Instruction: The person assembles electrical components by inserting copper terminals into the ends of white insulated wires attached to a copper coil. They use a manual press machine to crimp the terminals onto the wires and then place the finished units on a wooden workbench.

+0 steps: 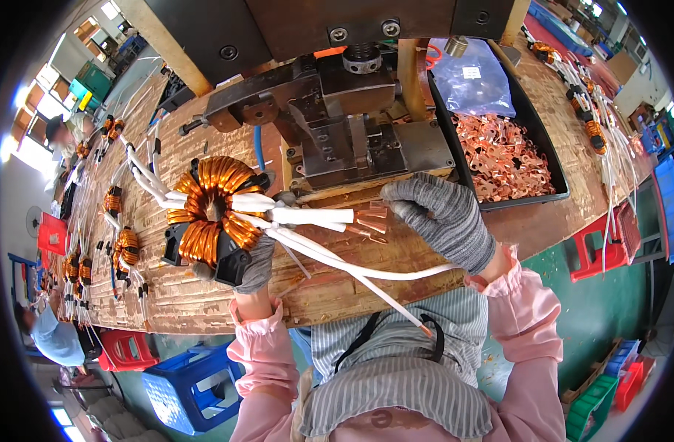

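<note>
My left hand [257, 267], in a grey glove, is closed around the underside of a toroidal coil [223, 210] wound with thick copper wire. White-sleeved leads [315, 215] run from the coil to the right, and several end in flat copper tips [371, 221]. Longer white leads trail toward my lap. Just right of the copper tips is my gloved right hand [447, 221], its fingers curled and thumb pressed in; whatever they hold is hidden. In front of both hands stands a dark metal press [352, 140] with a small die block.
A black tray [525, 199] of loose copper terminals [503, 158] and a clear plastic bag [473, 77] sits right of the press. More coils [125, 247] lie along the worn wooden bench's left. Red stools and a blue stool [193, 387] stand below; other people work at left.
</note>
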{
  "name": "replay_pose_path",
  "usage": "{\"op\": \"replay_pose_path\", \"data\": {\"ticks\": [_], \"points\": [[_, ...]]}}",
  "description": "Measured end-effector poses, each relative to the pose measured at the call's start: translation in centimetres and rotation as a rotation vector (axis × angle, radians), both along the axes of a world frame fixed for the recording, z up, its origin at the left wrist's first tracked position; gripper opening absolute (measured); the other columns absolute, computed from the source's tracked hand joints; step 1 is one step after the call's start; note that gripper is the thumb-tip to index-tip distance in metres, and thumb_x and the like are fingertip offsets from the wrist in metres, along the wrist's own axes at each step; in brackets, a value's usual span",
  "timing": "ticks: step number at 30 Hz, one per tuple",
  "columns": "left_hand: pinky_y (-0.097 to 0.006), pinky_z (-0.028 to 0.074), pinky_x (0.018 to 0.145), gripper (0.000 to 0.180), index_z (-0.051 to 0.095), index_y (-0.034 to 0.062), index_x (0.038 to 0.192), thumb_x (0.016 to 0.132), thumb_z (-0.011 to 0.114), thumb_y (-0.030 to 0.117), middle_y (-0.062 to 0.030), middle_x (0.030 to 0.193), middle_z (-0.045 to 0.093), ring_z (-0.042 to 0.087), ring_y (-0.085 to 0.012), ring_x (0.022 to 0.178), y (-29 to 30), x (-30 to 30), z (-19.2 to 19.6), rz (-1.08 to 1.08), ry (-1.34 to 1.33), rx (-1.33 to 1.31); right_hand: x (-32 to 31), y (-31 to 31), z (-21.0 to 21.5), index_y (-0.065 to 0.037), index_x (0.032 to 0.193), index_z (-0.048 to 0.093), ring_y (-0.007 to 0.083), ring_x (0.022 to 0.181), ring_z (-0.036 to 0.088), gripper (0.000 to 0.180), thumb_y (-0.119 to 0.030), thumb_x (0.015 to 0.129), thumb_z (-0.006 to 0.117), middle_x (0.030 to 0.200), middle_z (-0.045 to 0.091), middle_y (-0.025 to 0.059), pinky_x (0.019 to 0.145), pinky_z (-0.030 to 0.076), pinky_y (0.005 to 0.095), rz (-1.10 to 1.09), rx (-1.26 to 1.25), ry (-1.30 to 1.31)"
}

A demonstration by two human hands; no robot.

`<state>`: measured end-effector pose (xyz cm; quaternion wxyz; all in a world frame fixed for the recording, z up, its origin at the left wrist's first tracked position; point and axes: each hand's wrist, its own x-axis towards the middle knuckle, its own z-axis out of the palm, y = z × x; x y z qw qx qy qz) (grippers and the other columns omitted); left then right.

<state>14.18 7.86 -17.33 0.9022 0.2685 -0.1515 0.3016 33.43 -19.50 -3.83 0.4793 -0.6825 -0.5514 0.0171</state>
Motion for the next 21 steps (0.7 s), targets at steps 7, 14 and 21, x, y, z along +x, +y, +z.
{"op": "replay_pose_path", "data": {"ticks": [7,14,21], "points": [[-0.053,0.035,0.096,0.109,0.027,0.0030,0.131,0.057,0.053,0.078,-0.0195,0.124,0.041,0.045,-0.0386,0.108,-0.8,0.2,0.7,0.065,0.093,0.094,0.0,0.2,0.3,-0.008,0.100,0.061,0.0258,0.082,0.061,0.019,-0.012,0.082,0.057,0.094,0.063,0.0090,0.072,0.050,0.0319,0.015,0.010,-0.237],[-0.053,0.032,0.100,0.117,0.020,0.0057,0.135,0.050,0.066,0.071,-0.0174,0.132,0.033,0.039,-0.0378,0.116,-4.5,0.8,7.2,0.147,0.029,0.060,0.2,0.0,-0.4,-0.008,0.108,0.057,0.0270,0.084,0.061,0.030,-0.014,0.079,0.061,0.099,0.059,0.0107,0.073,0.050,0.0326,0.143,-0.028,-0.108],[-0.051,0.036,0.098,0.086,0.026,0.0042,0.130,0.075,0.048,0.065,-0.0166,0.124,0.039,0.043,-0.0325,0.109,-5.7,1.5,8.6,0.203,-0.060,0.246,-0.4,0.2,0.2,-0.005,0.108,0.057,0.0174,0.081,0.062,0.045,-0.014,0.068,0.075,0.096,0.061,0.0091,0.067,0.052,0.0277,0.183,-0.055,-0.048]]}}
